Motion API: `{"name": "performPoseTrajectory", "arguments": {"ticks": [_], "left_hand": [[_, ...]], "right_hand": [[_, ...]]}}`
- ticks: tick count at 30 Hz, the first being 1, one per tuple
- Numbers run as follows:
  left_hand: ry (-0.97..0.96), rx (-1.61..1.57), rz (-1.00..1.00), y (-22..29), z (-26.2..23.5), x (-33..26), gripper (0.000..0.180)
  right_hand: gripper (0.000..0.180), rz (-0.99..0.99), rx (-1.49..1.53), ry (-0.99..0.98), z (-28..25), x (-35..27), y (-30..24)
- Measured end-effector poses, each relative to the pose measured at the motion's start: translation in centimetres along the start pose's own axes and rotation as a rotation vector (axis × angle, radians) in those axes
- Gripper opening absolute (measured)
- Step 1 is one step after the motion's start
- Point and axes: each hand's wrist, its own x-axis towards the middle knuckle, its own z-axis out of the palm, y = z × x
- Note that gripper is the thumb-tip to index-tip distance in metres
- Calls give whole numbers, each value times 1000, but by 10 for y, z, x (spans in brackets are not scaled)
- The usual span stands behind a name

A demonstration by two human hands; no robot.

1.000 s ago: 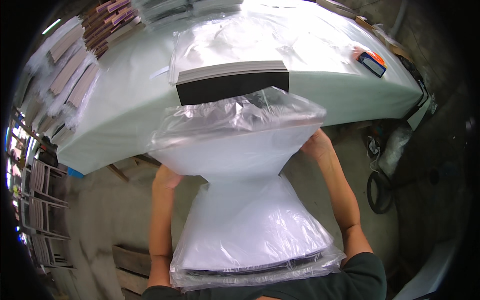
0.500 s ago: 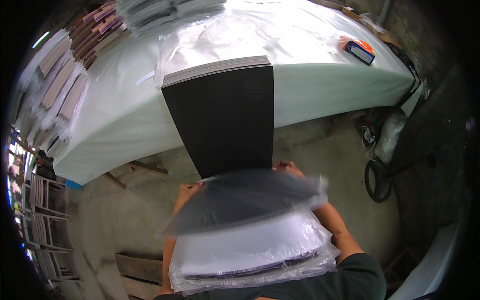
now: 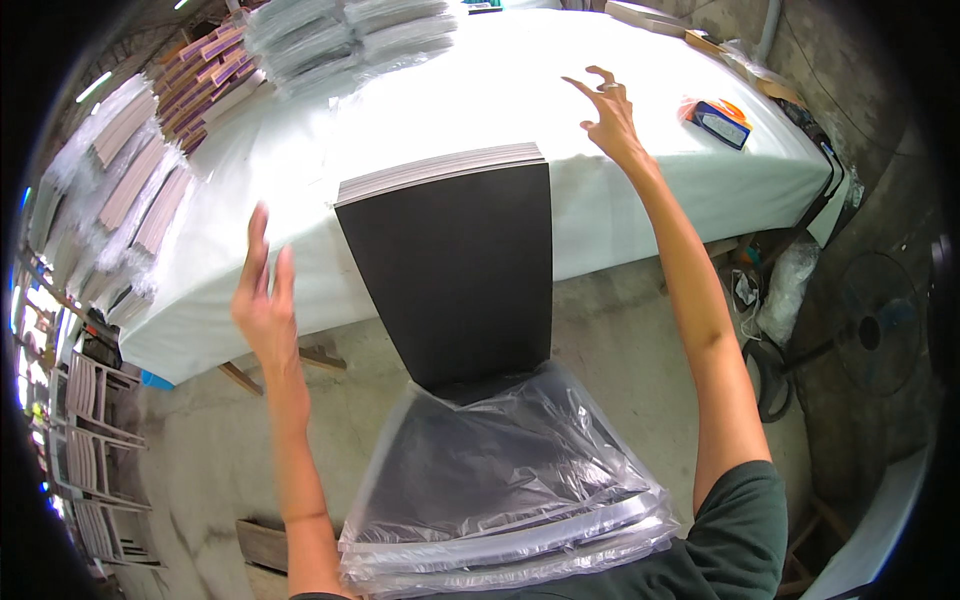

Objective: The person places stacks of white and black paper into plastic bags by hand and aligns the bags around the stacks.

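Observation:
A thick stack of boards with a black top sheet leans from the white-covered table down toward my lap. Clear plastic bags lie spread at its lower end, with something dark showing through and several crumpled edges close to my body. My left hand is raised to the left of the stack, fingers stretched, holding nothing. Beyond the stack's far right corner, my right hand hangs over the tabletop with its fingers spread and bent, empty too.
Plastic-wrapped bundles and cartons are piled at the far left, beside more wrapped stacks. A blue and orange packet lies on the table's right. A standing fan is at the right, stacked chairs at the left.
Both hands have let go at the stack's lower end and moved up and apart, the right one farther. The dark, blurred sheet has settled, and clear plastic now lies spread there.

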Motion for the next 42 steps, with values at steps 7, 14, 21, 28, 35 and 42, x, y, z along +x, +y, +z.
{"name": "performPoseTrajectory", "arguments": {"ticks": [7,14,21,28,35,42], "left_hand": [[-312,219,354,31,97,83,70],[-873,-143,-34,23,143,105,55],[-788,-972,-461,49,87,43,53],[-1185,-822,-619,29,40,-7,77],[-1117,-597,-644,26,58,-36,62],[-1067,-864,-748,26,47,-46,54]], "right_hand": [[26,-129,369,-128,-15,72,-75],[39,-156,816,-131,-93,56,-121],[65,-82,844,-405,-104,-12,-121],[28,383,1226,-448,-114,-58,-146],[29,210,967,-634,-118,-72,-179],[27,347,1062,-631,-119,-79,-176]]}}
